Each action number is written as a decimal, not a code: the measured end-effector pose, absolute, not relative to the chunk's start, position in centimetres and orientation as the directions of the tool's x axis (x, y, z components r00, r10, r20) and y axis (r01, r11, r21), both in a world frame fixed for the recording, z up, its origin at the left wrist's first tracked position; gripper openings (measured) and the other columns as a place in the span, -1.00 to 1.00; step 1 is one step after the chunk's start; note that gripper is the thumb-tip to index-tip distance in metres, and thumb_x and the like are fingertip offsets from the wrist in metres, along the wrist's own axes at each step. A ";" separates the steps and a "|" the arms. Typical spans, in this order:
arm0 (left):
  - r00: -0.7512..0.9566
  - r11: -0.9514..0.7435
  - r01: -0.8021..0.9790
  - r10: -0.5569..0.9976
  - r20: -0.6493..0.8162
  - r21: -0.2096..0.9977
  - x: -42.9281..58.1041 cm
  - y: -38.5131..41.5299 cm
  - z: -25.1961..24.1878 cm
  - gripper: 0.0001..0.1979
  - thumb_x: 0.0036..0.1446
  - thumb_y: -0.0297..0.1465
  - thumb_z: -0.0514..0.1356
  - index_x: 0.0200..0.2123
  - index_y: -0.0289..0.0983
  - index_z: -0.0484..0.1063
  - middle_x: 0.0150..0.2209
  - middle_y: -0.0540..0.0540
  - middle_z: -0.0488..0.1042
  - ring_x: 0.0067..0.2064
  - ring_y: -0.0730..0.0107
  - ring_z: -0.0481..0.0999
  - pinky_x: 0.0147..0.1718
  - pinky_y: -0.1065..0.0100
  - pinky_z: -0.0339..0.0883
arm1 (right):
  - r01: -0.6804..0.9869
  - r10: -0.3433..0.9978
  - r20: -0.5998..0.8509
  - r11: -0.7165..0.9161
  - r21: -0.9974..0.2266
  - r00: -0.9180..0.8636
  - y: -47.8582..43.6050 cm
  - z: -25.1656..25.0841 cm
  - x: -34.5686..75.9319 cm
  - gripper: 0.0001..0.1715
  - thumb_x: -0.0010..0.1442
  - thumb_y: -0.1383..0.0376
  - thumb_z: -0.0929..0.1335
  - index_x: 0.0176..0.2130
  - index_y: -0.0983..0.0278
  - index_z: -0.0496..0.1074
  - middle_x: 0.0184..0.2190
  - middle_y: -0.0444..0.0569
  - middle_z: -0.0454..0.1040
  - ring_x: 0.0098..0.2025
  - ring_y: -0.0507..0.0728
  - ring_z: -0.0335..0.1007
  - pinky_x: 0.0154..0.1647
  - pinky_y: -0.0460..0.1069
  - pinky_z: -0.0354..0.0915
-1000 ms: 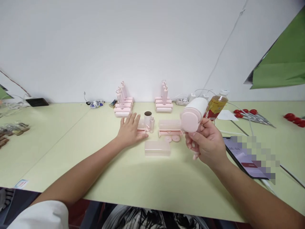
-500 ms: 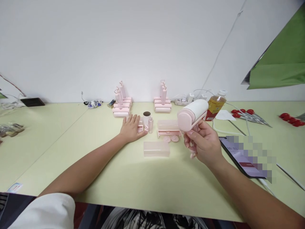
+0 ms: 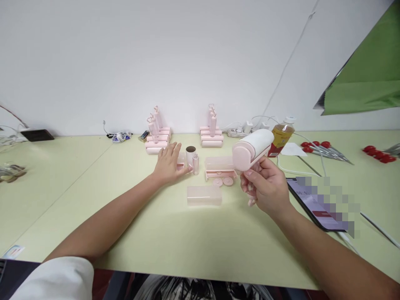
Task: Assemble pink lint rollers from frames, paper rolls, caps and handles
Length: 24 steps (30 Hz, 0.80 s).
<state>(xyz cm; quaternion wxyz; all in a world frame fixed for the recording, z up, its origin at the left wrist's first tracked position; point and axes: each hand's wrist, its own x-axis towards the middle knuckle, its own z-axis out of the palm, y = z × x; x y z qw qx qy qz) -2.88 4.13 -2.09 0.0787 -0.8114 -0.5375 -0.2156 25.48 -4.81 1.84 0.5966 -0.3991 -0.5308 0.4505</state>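
Note:
My right hand (image 3: pixel 267 185) is closed around the pink handle of a lint roller (image 3: pixel 254 148), whose white roll is held up above the table. My left hand (image 3: pixel 169 164) is open, fingers spread, over some pink parts that it partly hides. By its thumb stand a white paper roll (image 3: pixel 191 156) and a small clear pink tube (image 3: pixel 195 164). Between the hands lie a pink roller frame (image 3: pixel 220 174), a translucent cover (image 3: pixel 217 162) behind it and two round pink end caps (image 3: pixel 223 181). Another translucent cover (image 3: pixel 204 196) lies nearer to me.
Assembled pink lint rollers stand in two groups (image 3: pixel 158 137) (image 3: pixel 212 135) near the wall. On the right are a drink bottle (image 3: pixel 281 137), a phone (image 3: pixel 318 204) with cables and red-handled tools (image 3: pixel 325 150). A power strip (image 3: pixel 236 133) sits at the back.
My left hand has lifted slightly and its fingers have spread. My right hand keeps the lint roller in nearly the same place. The whole view has shifted a little.

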 end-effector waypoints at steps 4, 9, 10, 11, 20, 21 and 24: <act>0.376 -0.519 0.841 0.763 0.526 0.152 -0.7 4.2 -0.6 -0.05 0.05 0.13 0.12 0.34 -0.25 -0.09 0.34 -0.37 0.00 0.34 -0.14 0.01 0.22 -0.07 0.00 | -0.118 0.960 0.278 0.280 -0.953 0.036 -4.8 1.8 25.4 -0.78 0.09 0.26 0.42 -0.36 0.22 0.27 -0.66 -0.21 0.37 -0.70 -0.03 0.22 -0.80 -0.19 0.05; 0.398 -0.532 0.831 0.774 0.492 0.164 1.6 4.6 -1.3 -0.07 -0.01 0.02 0.24 0.31 -0.26 -0.02 0.33 -0.39 -0.07 0.28 -0.14 0.13 0.16 -0.03 0.14 | -0.131 0.959 0.281 0.285 -0.950 0.045 -4.7 1.5 25.2 -0.77 0.09 0.26 0.41 -0.36 0.21 0.25 -0.66 -0.22 0.37 -0.70 -0.03 0.22 -0.80 -0.19 0.04; 0.388 -0.522 0.836 0.782 0.487 0.172 1.7 4.7 -1.5 -0.12 0.00 -0.05 0.25 0.30 -0.25 -0.01 0.33 -0.37 -0.07 0.26 -0.10 0.17 0.15 0.00 0.17 | -0.131 0.959 0.281 0.284 -0.950 0.044 -4.7 1.5 25.1 -0.77 0.09 0.26 0.41 -0.35 0.21 0.25 -0.66 -0.22 0.37 -0.70 -0.03 0.22 -0.80 -0.19 0.04; 0.380 -0.512 0.840 0.790 0.481 0.179 1.7 4.7 -1.7 -0.16 0.01 -0.11 0.25 0.29 -0.25 0.00 0.32 -0.35 -0.06 0.25 -0.07 0.19 0.14 0.03 0.19 | -0.130 0.959 0.279 0.282 -0.950 0.044 -4.7 1.5 25.1 -0.77 0.09 0.26 0.41 -0.35 0.21 0.25 -0.65 -0.22 0.37 -0.70 -0.03 0.22 -0.80 -0.19 0.04; 0.426 -0.513 0.849 0.809 0.405 0.130 0.3 5.6 -1.6 -0.27 0.01 -0.21 0.21 0.22 -0.27 0.07 0.29 -0.32 0.03 0.32 -0.01 0.06 0.17 0.07 0.15 | -0.144 0.959 0.273 0.282 -0.949 0.075 -4.6 1.9 25.3 -0.77 0.08 0.27 0.41 -0.36 0.21 0.24 -0.66 -0.23 0.35 -0.70 -0.02 0.22 -0.79 -0.18 0.02; 0.426 -0.510 0.851 0.810 0.403 0.127 0.2 5.7 -1.6 -0.27 0.01 -0.21 0.22 0.22 -0.27 0.07 0.29 -0.33 0.03 0.32 -0.01 0.07 0.17 0.07 0.15 | -0.144 0.958 0.276 0.285 -0.948 0.081 -4.5 2.0 25.4 -0.77 0.08 0.27 0.41 -0.36 0.21 0.24 -0.66 -0.23 0.35 -0.70 -0.02 0.22 -0.80 -0.18 0.01; 0.427 -0.508 0.853 0.813 0.395 0.124 0.0 6.0 -1.6 -0.24 0.00 -0.22 0.22 0.24 -0.27 0.05 0.30 -0.33 0.01 0.32 -0.02 0.06 0.18 0.07 0.12 | -0.146 0.952 0.286 0.299 -0.943 0.106 -4.3 2.2 25.5 -0.78 0.08 0.28 0.41 -0.35 0.20 0.25 -0.65 -0.21 0.37 -0.70 -0.02 0.22 -0.80 -0.18 0.00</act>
